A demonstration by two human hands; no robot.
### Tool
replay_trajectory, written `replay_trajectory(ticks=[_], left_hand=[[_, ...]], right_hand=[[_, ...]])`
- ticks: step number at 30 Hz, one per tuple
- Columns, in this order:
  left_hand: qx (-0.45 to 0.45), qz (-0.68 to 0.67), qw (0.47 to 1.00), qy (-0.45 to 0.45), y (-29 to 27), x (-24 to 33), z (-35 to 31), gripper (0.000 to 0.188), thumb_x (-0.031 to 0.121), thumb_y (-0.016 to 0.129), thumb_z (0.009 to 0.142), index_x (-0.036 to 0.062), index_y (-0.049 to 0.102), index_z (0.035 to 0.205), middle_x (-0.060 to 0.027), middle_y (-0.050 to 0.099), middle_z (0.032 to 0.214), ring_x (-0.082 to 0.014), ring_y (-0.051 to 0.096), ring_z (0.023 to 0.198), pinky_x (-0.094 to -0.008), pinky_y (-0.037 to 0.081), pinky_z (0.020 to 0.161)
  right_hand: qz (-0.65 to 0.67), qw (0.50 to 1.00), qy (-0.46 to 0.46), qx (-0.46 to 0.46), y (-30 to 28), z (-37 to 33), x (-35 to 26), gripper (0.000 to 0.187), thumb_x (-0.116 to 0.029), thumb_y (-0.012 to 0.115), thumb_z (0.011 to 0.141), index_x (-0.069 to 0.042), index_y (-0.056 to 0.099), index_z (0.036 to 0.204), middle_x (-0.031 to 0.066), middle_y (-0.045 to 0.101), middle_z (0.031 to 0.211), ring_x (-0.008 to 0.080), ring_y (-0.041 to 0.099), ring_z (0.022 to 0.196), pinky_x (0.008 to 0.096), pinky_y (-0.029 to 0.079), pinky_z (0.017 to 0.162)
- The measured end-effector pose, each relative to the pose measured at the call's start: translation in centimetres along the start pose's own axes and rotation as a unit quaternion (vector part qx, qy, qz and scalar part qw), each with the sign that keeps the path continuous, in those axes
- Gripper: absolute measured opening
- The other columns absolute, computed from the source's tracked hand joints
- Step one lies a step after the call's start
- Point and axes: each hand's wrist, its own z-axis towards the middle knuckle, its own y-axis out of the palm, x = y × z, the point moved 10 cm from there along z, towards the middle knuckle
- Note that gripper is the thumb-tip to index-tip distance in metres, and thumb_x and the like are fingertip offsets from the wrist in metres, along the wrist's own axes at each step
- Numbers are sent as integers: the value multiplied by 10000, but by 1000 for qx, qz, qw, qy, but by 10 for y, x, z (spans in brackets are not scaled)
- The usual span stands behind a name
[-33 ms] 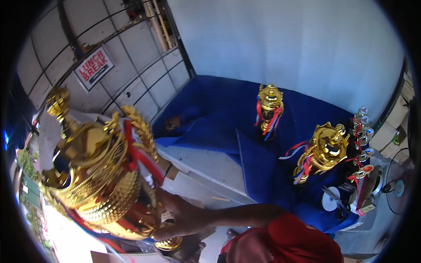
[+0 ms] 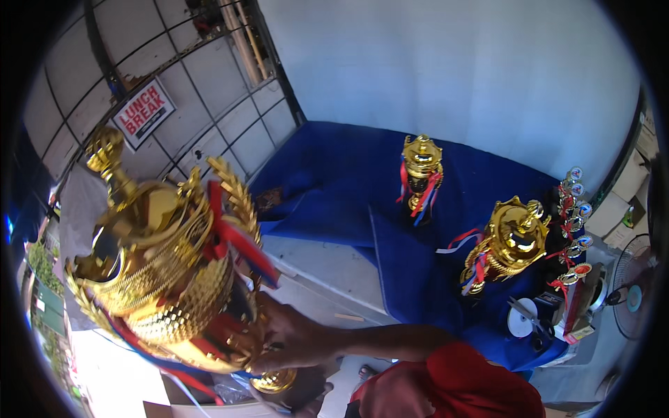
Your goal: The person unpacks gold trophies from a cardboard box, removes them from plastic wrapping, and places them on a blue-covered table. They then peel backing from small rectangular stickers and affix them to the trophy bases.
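Note:
A large gold cup trophy (image 2: 185, 299) fills the left side, leaning over, with a figure-topped lid and red, white and blue ribbons. My right hand (image 2: 296, 338) is closed around its narrow lower part, just above a round gold ring. Beneath, the dark base is partly in shadow. Fingers of my left hand (image 2: 318, 404) show at that base by the lower edge, curled against it; the rest of this hand is hidden.
A blue cloth (image 2: 334, 167) covers the table, bearing two gold cup trophies (image 2: 422, 164) (image 2: 516, 237) and a row of small medal-like trophies (image 2: 575, 219). Scissors (image 2: 533, 317) lie by a white ribbon roll (image 2: 520, 324). A fan (image 2: 633, 299) stands right; a tiled wall (image 2: 209, 90) rises left.
The large trophy has shifted slightly right and tilted a little, my hands staying on it. The table and its trophies appear slightly further left as the view moves.

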Motion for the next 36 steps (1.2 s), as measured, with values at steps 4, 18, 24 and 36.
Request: replay_trajectory(ticks=[4,18,24,36], left_hand=[[-59,-33,991,-117,86,-80,24,835,396,735,872,63,318,1515,-230,494,1422,-274,592,1205,-454,521,1009],[-154,280,938,136,272,-205,177,342,285,610,1003,7,535,1188,-76,610,1002,-178,584,897,-356,489,794],[2,192,976,103,186,-184,144,182,176,634,1020,-2,594,1016,-11,625,818,-116,545,753,-308,468,685],[262,205,941,64,17,-166,-9,253,249,543,1059,-1,549,1093,-57,591,956,-123,548,863,-291,465,791]], right_hand=[[-130,984,-92,80,-74,-47,-66,962,-163,800,881,-33,132,1562,175,510,1412,263,603,1227,381,519,993],[-164,892,-277,317,-185,-146,-166,893,62,747,813,-35,209,1519,128,555,1332,223,597,1200,395,497,1047],[-378,836,-261,300,-208,-147,-147,976,108,739,804,-75,140,1552,136,424,1462,246,531,1282,384,496,1053],[-261,852,-228,394,-274,-116,-93,729,-89,748,917,-13,275,1467,131,526,1288,182,581,1077,319,498,932]])
